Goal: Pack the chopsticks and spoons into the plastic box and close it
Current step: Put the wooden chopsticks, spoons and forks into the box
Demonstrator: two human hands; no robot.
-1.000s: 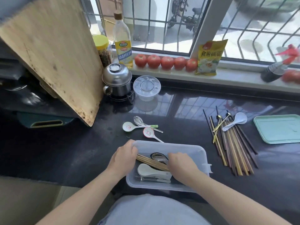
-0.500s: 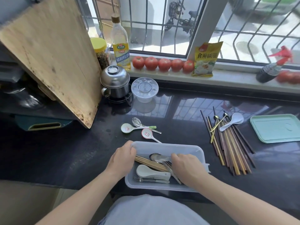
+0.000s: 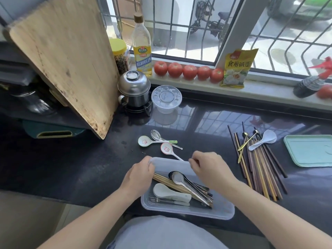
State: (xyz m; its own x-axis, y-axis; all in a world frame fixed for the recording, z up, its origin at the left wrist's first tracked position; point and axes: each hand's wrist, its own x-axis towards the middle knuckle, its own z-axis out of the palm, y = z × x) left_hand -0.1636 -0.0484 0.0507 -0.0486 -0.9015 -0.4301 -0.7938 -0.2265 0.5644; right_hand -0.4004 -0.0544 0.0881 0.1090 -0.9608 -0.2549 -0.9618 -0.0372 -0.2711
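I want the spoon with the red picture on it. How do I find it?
Start at the clear plastic box near the counter's front edge. Three spoons lie just behind it; the small white ceramic spoon with a red rim and red drawing is nearest the box. Its neighbours are a green-handled ceramic spoon and a metal spoon.

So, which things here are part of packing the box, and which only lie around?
Part of the job:
- plastic box, held by left hand and right hand
- chopsticks on the counter
- white spoon on them
- three spoons behind the box
- green lid

Just lying about:
- cutting board
- steel pot
- tomatoes
- oil bottle
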